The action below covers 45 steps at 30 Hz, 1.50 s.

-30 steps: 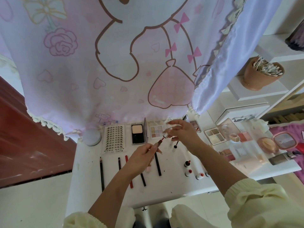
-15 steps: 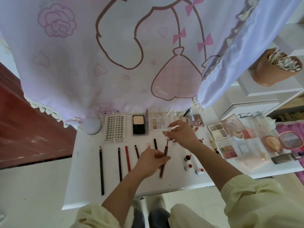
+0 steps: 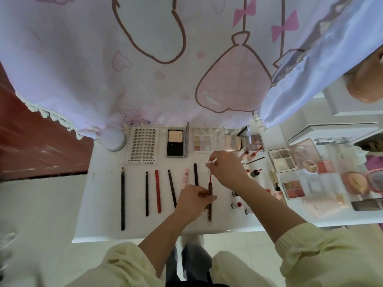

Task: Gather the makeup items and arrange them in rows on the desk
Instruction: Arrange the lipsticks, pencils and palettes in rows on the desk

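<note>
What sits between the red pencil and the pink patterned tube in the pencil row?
One dark pencil, lying slightly slanted, apart from both the red pencil and the pink patterned tube. The head view shows it plainly.

1. We see bare desk [image 3: 99, 204] left of the long black pencil [image 3: 123, 199], and a gap right of it.
2. The curtain [image 3: 83, 69] overhangs the desk's back edge.
3. Right side crowded: small bottles [image 3: 235, 205], palettes [image 3: 283, 160].
</note>
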### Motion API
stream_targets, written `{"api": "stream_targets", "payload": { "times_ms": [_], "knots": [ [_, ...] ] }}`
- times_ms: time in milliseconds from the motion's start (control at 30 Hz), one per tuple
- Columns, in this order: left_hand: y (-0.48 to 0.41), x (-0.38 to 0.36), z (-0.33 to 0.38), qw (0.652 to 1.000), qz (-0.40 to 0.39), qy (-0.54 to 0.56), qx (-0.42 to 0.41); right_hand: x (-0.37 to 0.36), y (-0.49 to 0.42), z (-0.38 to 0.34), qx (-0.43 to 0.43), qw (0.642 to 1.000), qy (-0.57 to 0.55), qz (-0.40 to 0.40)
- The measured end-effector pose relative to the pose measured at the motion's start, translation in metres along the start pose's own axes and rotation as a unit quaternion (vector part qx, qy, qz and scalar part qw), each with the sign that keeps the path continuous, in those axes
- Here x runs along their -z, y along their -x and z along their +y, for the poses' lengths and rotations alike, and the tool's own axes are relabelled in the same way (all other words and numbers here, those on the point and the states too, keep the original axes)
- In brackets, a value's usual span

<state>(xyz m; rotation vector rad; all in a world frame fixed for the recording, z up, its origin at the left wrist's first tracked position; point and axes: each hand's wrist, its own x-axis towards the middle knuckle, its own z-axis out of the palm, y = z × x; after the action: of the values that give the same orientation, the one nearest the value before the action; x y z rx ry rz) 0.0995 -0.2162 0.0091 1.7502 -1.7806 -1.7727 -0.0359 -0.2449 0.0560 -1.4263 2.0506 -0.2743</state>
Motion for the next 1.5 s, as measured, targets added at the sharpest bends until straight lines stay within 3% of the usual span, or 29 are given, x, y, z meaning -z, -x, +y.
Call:
{"api": "stream_targets", "payload": {
  "times_ms": [800,1267,1500],
  "knots": [
    [-0.029,-0.027,-0.008,0.992,-0.007,-0.103,0.075,-0.034,-0.01,0.021,-0.076,0.993,0.05,-0.077],
    [-0.034,-0.023,-0.005,0.984,-0.007,-0.164,0.07,-0.042,-0.007,0.025,-0.061,0.996,0.037,-0.061],
    [-0.032,-0.019,-0.001,0.979,-0.004,-0.19,0.067,-0.003,0.014,0.023,-0.013,0.999,-0.039,0.0]
  ]
}}
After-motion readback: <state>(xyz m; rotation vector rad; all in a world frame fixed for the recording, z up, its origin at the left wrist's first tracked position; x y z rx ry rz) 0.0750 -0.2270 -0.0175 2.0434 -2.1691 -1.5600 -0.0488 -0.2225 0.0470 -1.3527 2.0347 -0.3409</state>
